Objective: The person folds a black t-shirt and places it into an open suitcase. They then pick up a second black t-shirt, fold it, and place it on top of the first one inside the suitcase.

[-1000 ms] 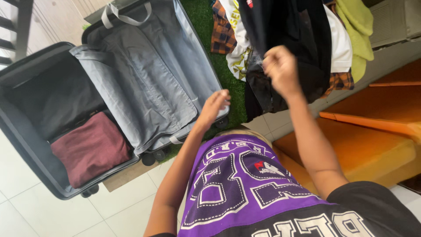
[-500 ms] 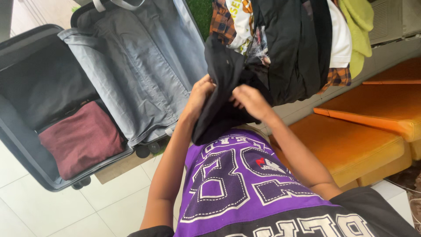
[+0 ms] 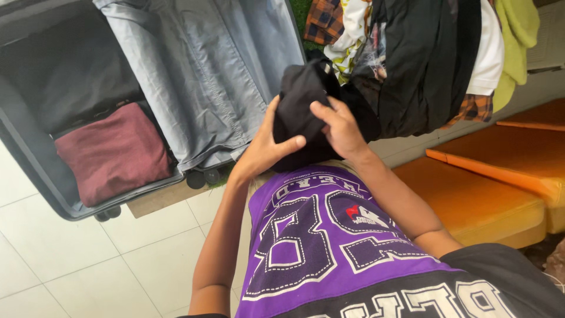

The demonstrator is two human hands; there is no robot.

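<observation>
Both my hands grip a bunched black garment [image 3: 299, 97] in front of my purple jersey. My left hand [image 3: 263, 150] holds its lower left side, thumb across the cloth. Fingers of my right hand [image 3: 340, 126] press into its right side. Behind it lies a pile of clothes [image 3: 424, 65]: black, white, checked orange and yellow-green pieces. To the left an open grey suitcase [image 3: 35, 171] lies flat, with a folded maroon garment [image 3: 112, 153] and a dark folded piece in its left half.
The suitcase's right half has a grey zipped lining [image 3: 206, 70]. An orange cushion [image 3: 477, 188] lies at the right. White floor tiles [image 3: 88, 259] fill the lower left. Green turf [image 3: 300, 9] shows behind the suitcase.
My right hand pulled the black garment off the pile toward me. My left hand came up and took hold too. Now the garment is bunched tighter between both hands.
</observation>
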